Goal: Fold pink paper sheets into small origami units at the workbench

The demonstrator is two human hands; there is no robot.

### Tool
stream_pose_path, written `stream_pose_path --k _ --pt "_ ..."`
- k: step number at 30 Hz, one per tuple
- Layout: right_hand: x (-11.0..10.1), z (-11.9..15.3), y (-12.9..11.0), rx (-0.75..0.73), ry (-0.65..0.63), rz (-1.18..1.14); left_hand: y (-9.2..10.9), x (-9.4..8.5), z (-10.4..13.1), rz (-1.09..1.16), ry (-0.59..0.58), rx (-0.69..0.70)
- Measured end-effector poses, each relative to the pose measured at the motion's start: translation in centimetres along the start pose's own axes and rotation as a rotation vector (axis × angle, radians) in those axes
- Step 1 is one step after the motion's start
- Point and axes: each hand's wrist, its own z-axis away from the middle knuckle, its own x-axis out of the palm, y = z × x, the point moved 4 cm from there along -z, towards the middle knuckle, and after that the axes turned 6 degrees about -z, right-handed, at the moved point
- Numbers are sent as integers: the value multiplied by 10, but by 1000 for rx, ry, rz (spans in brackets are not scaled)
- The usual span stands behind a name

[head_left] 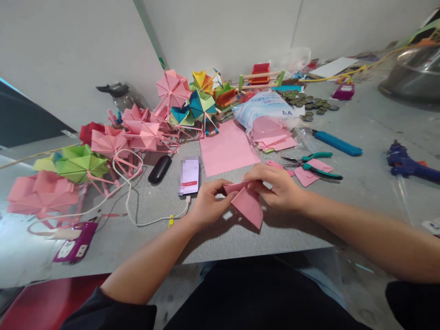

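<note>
Folded pink paper was held between the person's two hands near the front edge of the tabletop, with one corner pointing down; whether that corner touched the surface could not be told. Left hand pinched the paper's left end between thumb and fingers; right hand pinched its upper edge on the other side, fingers curled over the top and thumb beneath.

Just beyond the hands lay a large pink sheet, flat; to its left was a phone with a lit screen and a white cable plugged into its near end; a black case sat just left of the phone. To the right, pliers with teal and black handles rested partly on small pink pieces; farther off lay a long blue tool, and well to the right a blue glue gun.

Behind the large sheet stood a plastic A4 copy paper bag, with dull round discs scattered beside it; on the left, pink paper models crowded together, with a green one among them; a purple power strip lay nearer the left front edge.
</note>
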Motion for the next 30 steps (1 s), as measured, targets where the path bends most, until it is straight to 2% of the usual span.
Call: stream_pose_path --k 5,10,14,18,20,27,30 --pt "-1 2 -5 -184 -133 67 6 3 3 -42 -25 10" --pt "2 1 -3 -177 -200 76 10 5 4 -71 -35 68" --pt "8 2 -2 -48 -143 -15 8 6 6 -106 -64 48" --pt "15 7 1 133 -42 -90 5 5 8 -146 -37 35" --pt "18 11 1 179 24 -116 4 7 9 -149 -26 46" --pt "22 14 2 174 154 -94 8 12 13 -90 0 81" --pt "19 12 1 143 194 -38 14 8 15 -40 -9 198"
